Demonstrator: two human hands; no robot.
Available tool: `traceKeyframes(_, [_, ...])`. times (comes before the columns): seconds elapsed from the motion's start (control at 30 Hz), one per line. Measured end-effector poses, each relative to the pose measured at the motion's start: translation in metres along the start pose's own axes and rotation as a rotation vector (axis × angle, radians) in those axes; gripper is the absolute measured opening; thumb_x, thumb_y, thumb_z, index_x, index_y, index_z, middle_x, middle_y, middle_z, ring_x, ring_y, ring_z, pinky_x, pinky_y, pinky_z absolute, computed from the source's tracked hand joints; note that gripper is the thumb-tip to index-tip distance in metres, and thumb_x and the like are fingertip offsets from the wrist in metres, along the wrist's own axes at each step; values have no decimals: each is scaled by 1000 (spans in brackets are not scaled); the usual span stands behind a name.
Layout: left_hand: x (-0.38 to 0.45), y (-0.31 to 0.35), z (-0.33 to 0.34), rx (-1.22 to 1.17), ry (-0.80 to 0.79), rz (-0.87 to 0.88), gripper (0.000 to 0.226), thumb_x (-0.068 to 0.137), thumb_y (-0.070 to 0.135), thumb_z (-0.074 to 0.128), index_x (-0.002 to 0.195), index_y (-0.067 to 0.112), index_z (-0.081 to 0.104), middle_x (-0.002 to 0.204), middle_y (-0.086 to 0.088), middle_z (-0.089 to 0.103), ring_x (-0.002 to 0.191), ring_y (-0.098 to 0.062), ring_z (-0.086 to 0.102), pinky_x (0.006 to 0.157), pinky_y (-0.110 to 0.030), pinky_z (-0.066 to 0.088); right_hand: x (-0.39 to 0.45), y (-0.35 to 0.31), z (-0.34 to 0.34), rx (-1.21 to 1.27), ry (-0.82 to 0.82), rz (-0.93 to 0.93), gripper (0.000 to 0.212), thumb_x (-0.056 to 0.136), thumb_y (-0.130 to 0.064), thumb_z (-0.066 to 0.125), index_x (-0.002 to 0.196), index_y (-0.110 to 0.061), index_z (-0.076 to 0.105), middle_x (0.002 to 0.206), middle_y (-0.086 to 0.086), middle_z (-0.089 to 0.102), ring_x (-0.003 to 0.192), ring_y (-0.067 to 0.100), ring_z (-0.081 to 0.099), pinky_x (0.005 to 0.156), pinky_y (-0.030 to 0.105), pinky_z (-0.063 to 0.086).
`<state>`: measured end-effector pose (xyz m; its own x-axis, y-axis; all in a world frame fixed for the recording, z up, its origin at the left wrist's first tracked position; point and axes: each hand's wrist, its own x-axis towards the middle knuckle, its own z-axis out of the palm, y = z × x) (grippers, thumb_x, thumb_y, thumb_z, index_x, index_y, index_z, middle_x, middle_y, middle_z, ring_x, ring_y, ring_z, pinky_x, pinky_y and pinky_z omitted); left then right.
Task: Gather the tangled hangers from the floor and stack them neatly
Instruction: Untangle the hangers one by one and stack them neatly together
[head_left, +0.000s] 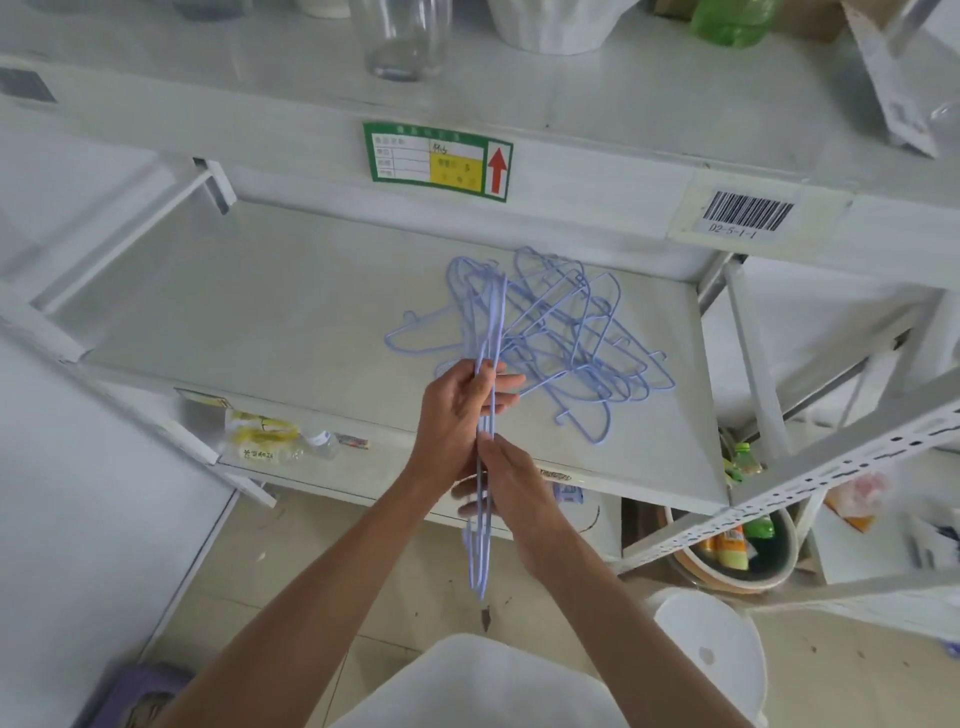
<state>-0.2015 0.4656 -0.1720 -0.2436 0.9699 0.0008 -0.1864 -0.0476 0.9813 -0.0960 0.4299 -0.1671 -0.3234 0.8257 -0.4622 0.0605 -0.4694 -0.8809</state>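
A tangle of several pale blue wire hangers (576, 343) lies on the white lower shelf (291, 317), right of centre. I hold a small bundle of aligned hangers (488, 312) edge-on and upright in front of the shelf's front edge. My left hand (460, 410) grips the bundle near its middle. My right hand (511, 483) is closed around it just below. The bundle's lower end (480, 566) hangs over the tiled floor.
An upper shelf (571, 171) with a green label and a barcode overhangs the work area, carrying a glass jar (400, 39) and a green bottle (732, 21). A plastic bottle (270, 441) lies under the lower shelf. A bowl with bottles (737, 551) and a white stool (711, 654) sit at the right.
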Motion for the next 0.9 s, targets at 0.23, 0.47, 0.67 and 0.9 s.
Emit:
traceKeyframes(0.23, [-13,-14,-12,-94,-197,-285,36,109,34,46,119,6,67,106,-8,82,95,-27,79,77,-29,61,-28,20,26,108,123,76,38,113,-34,34,80,-18,43,51,-9,33,41,8,23,41,22,18])
traceKeyframes(0.47, [-12,-15,-37,17,-323,-374,20,103,19,60,100,9,76,94,-9,83,77,-24,80,67,-25,60,-41,41,32,162,148,76,41,114,-31,31,81,-14,47,54,-6,27,41,7,18,41,17,13])
traceKeyframes(0.67, [-30,17,-40,59,-319,-365,27,107,18,54,101,0,74,94,-16,81,74,-24,80,65,-25,62,-61,30,48,82,169,58,39,114,-28,30,93,-5,53,53,-5,30,43,8,22,40,18,18])
traceKeyframes(0.9, [-38,42,-70,27,-355,-373,26,108,21,51,113,8,73,104,-10,82,90,-30,80,71,-26,62,-68,48,55,18,237,-49,45,112,-33,38,94,-1,65,70,10,62,59,19,57,54,29,46])
